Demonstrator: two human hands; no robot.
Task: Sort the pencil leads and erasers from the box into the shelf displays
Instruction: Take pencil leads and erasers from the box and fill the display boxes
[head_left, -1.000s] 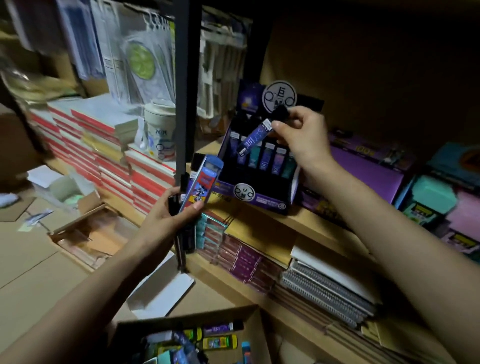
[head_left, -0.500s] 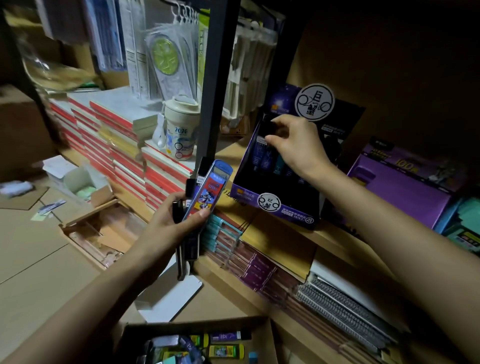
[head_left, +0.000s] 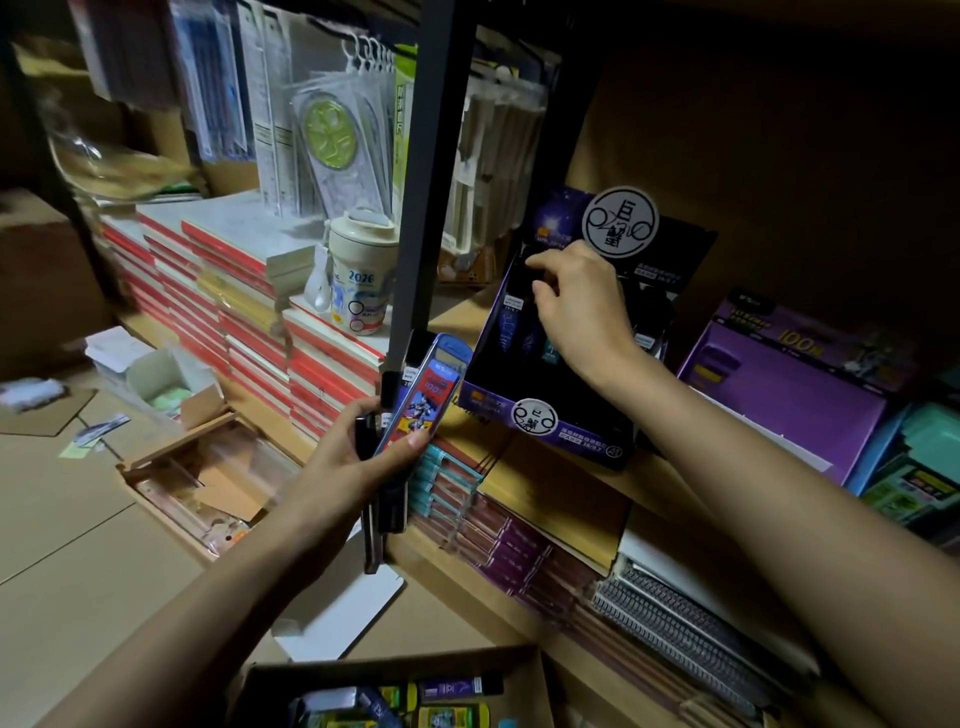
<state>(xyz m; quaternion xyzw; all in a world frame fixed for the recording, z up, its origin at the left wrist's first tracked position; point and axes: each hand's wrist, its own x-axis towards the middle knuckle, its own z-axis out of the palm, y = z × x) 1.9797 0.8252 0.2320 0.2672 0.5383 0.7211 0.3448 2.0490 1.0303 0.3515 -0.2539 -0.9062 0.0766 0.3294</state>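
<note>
My right hand reaches into the dark purple display box on the shelf. Its fingertips pinch the black cap of a purple pencil lead case that stands among other cases in the back row. My left hand hovers in front of the shelf post, gripping a blue and red lead case and a couple of dark cases under it. At the bottom edge sits the open cardboard box with several lead cases and erasers inside.
A black shelf post stands just behind my left hand. Red-edged notebook stacks and a white cup fill the left shelf. A purple box stands at the right, with spiral notebooks below. Open cardboard boxes lie on the floor.
My right hand carried the purple lead case from above the display down into its back row. My left hand kept its cases and barely moved. The view shifted closer to the shelf.
</note>
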